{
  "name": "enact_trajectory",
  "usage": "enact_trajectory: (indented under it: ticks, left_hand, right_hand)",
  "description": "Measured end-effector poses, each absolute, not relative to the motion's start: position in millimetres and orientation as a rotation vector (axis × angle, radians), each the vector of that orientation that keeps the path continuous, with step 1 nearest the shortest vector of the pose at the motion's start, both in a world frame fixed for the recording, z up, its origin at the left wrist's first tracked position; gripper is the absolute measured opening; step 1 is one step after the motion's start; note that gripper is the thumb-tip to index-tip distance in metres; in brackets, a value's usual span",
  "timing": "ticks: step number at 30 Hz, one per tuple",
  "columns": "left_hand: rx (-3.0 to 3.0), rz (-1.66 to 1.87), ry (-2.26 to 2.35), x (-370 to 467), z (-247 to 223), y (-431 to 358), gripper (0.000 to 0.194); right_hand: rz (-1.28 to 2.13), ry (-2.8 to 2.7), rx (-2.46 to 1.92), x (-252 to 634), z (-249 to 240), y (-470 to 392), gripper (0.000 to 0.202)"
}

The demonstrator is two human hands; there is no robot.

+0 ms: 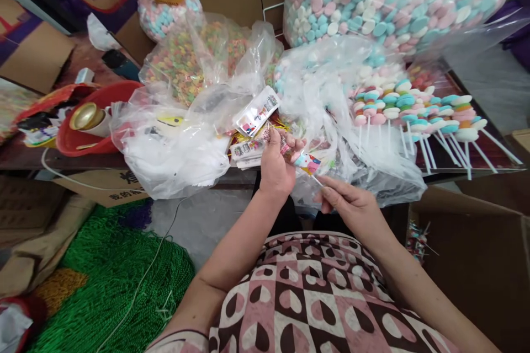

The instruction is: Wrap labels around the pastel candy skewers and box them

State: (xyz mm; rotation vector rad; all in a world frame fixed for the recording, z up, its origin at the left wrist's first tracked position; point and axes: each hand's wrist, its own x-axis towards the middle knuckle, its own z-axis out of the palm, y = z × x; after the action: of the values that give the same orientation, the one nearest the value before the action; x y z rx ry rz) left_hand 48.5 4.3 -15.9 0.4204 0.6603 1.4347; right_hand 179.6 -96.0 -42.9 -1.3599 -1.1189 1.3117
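Note:
In front of my body, my left hand (279, 162) is closed around a marshmallow lollipop (306, 162) in a printed clear wrapper. Its white stick points down to the right, and the fingers of my right hand (351, 201) pinch the stick's lower end. My left fingers and palm hide part of the candy. Just behind my left hand lie printed packets (257, 111) and gold twist ties (285, 124). To the right, several marshmallow skewers (414, 110) on white sticks lie in a pile at the table edge.
Large bags of pastel marshmallows (393, 5) and coloured gummies (186, 66) stand behind. A white plastic bag (174, 149) and a red basin (83, 138) are at left. An open carton (476, 253) holding finished-looking wrapped sticks (417, 241) sits lower right; green cord (124, 270) covers the floor.

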Motion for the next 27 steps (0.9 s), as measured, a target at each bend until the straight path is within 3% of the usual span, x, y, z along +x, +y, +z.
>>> enact_trajectory:
  ticks: [12, 21, 27]
  left_hand:
    - [0.604, 1.004, 0.698, 65, -34, -34, 0.037]
    - [1.580, 0.962, 1.232, 58, -34, -34, 0.041]
    - [1.724, 0.901, 1.237, 52, -35, -37, 0.046]
  right_hand:
    - [1.359, -0.888, -1.269, 176, -40, -90, 0.031]
    - [1.231, -1.085, -1.380, 176, -39, -92, 0.034]
    - [1.114, -1.145, -1.430, 178, -37, -92, 0.034]
